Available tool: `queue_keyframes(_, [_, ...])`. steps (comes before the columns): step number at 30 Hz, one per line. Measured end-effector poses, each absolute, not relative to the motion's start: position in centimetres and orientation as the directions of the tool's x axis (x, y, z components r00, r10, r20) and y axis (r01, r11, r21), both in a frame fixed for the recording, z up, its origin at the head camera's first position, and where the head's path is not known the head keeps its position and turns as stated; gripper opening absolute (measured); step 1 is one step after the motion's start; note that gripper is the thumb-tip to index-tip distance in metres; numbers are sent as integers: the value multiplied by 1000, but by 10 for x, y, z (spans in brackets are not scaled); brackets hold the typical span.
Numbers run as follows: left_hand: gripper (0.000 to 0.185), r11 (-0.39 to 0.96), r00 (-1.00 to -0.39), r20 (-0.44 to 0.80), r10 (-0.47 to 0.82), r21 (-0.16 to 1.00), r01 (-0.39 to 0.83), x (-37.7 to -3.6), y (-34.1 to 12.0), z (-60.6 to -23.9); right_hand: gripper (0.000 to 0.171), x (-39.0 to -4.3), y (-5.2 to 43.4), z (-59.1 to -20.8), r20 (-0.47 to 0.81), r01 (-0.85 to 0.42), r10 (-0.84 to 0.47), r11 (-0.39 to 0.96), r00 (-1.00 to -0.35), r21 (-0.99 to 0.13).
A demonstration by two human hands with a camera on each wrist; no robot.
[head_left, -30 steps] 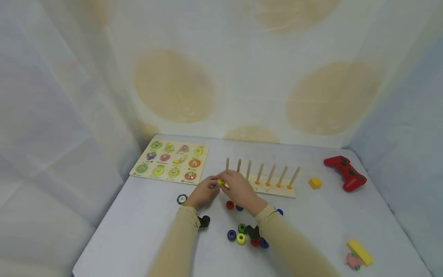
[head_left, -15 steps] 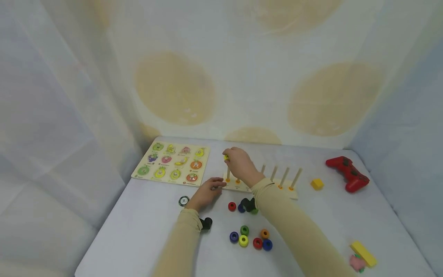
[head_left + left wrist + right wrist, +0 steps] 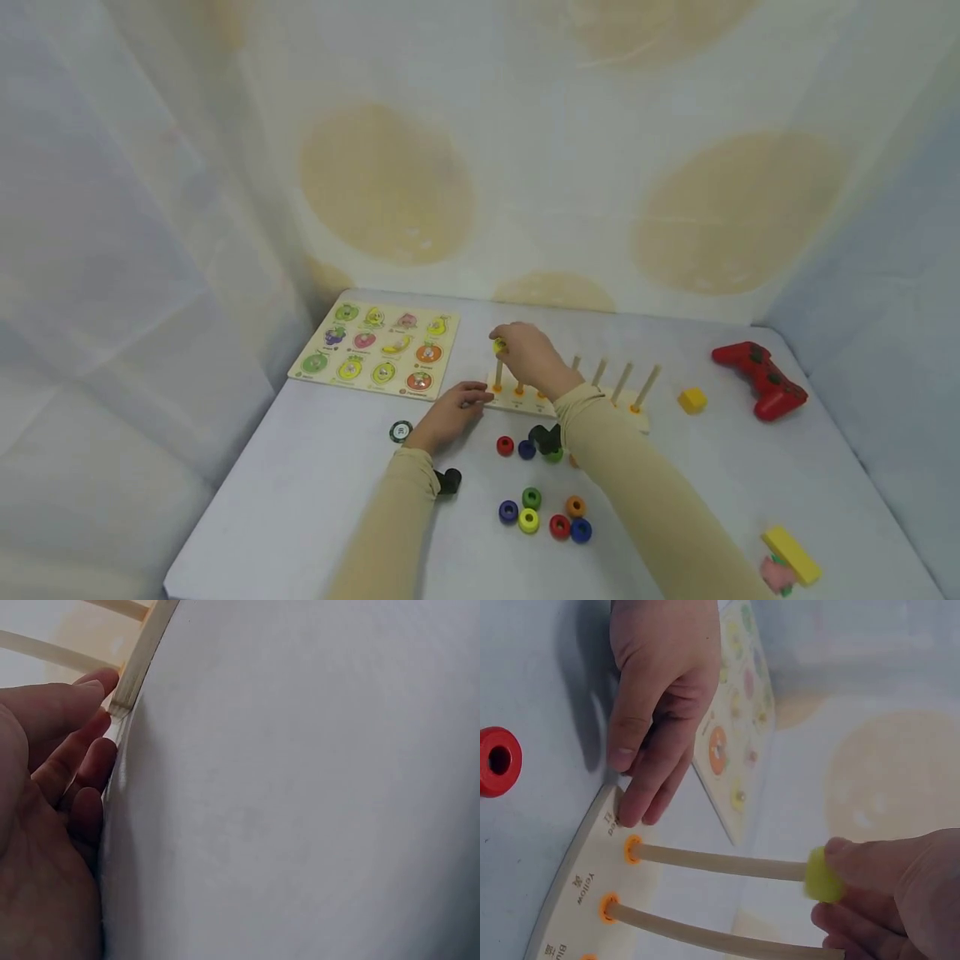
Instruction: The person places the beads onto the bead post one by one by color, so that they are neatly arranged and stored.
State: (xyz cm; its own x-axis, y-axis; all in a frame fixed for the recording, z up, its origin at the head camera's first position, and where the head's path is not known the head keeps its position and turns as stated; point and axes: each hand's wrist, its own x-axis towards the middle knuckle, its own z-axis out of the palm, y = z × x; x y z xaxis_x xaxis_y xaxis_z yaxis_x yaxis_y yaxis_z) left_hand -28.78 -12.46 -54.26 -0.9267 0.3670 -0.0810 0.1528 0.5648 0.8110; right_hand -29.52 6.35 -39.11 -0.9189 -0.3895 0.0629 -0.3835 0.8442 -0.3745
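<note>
Yellow is what catches the eye: a small yellow ring (image 3: 821,879) sits at the very tip of the leftmost peg (image 3: 720,862) of the wooden peg board (image 3: 517,402), pinched in the grip of the right hand (image 3: 528,357), whose thumb and fingertips close round it from above. The ring is at the top of the peg, well above the base. The left hand (image 3: 450,414) lies flat on the tabletop (image 3: 315,492) with straight fingers (image 3: 641,791) pressing against the near left corner of the board's base, its grip spread and holding nothing. The other pegs rise in a row to the right, each set in an orange collar.

On the tabletop in front of the board lie loose rings: a red one (image 3: 506,446) just beside the left hand, and a cluster nearer the person with blue, green, yellow, red and orange ones (image 3: 543,515). A fruit puzzle board (image 3: 378,350) rests to the left of the peg board. Well apart on the right are a yellow block (image 3: 692,400) and a red game controller (image 3: 761,379).
</note>
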Motion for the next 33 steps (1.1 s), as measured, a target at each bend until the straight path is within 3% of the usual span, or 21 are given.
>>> queue_keyframes(5, [27,573,-927,-114,358,810,122,-288,-124,-543,41,-293,70,-389,59,-368,-375,846,-925,-385])
queue_keyframes(15, [23,556,-939,-85,333,822,123,-302,-125,-530,33,-268,94,-390,225,-427,-363,790,-904,-440])
queue_keyframes(20, [24,558,-931,-110,347,822,111,-294,-124,-542,28,-238,110,-425,162,-492,-472,755,-867,-433])
queue_keyframes(26, [26,571,-930,-117,349,813,112,-291,-125,-547,22,-202,131,-452,-56,-599,-693,659,-719,-454])
queue_keyframes(33, [27,563,-929,-98,356,816,129,-297,-125,-536,21,-178,149,-470,-25,-574,-642,701,-766,-423])
